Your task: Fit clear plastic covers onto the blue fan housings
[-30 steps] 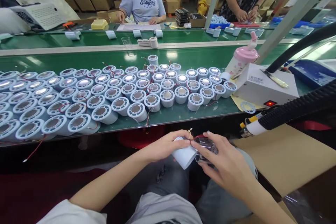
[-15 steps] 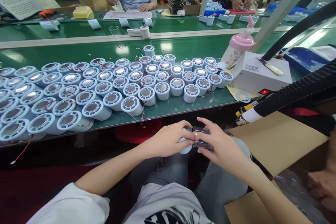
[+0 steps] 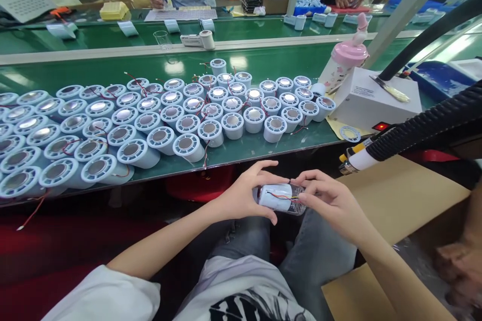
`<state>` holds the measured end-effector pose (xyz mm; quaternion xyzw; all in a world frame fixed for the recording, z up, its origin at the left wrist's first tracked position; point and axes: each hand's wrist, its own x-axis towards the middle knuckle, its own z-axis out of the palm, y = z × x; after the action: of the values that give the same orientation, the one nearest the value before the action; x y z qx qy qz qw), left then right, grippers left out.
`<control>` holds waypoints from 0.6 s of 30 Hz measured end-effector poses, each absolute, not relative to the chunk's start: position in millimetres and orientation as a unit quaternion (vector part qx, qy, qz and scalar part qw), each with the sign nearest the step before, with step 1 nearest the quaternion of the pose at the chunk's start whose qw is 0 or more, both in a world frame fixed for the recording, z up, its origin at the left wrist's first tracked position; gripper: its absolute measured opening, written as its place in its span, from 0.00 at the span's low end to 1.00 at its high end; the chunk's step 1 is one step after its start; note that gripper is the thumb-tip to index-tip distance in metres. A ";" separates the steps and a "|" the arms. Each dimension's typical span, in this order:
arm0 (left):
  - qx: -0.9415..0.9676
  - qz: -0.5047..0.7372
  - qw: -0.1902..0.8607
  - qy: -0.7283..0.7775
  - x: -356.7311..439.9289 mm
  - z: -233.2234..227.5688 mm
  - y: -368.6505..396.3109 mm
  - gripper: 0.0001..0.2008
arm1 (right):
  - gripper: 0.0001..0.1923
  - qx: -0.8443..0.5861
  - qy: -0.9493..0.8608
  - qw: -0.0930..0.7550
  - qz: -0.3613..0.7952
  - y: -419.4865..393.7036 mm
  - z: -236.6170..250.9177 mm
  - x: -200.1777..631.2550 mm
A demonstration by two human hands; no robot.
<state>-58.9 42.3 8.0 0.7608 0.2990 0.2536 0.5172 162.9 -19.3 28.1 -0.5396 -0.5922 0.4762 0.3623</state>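
Over the lap, the left hand (image 3: 244, 195) curls its fingers around a smooth white plastic cylinder (image 3: 274, 196) with thin red wires, lying sideways. The right hand (image 3: 331, 200) pinches a clear plastic sleeve (image 3: 295, 201) over its end. Ribbed round housings (image 3: 158, 120) crowd the glossy green conveyor belt (image 3: 263, 148).

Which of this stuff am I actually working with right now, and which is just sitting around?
In hand: left hand, right hand, white cylinder, clear cup, red wire.

Lying about: cylinders on the belt, pink bottle, white box, hose, cardboard.
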 end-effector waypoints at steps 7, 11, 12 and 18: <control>0.618 0.215 0.702 0.282 -55.2 16.9 38.1 0.32 | 0.12 -0.473 -0.482 0.438 0.594 -16.4 23.7 168.1; 0.505 0.216 0.777 0.308 -54.6 18.0 33.4 0.32 | 0.19 -0.466 -0.695 0.373 0.400 -25.7 19.0 169.8; 0.498 0.206 0.784 0.308 -55.4 18.3 32.7 0.32 | 0.19 -0.470 -0.721 0.361 0.359 -28.4 18.1 170.0; 0.602 0.191 0.718 0.294 -63.0 27.5 31.4 0.40 | 0.21 -0.452 -0.698 0.372 0.413 -35.8 23.2 170.8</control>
<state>-63.0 31.4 27.5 0.6016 0.2941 0.1912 0.7176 170.8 -35.8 23.2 -0.4517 -0.6980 0.4131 0.3717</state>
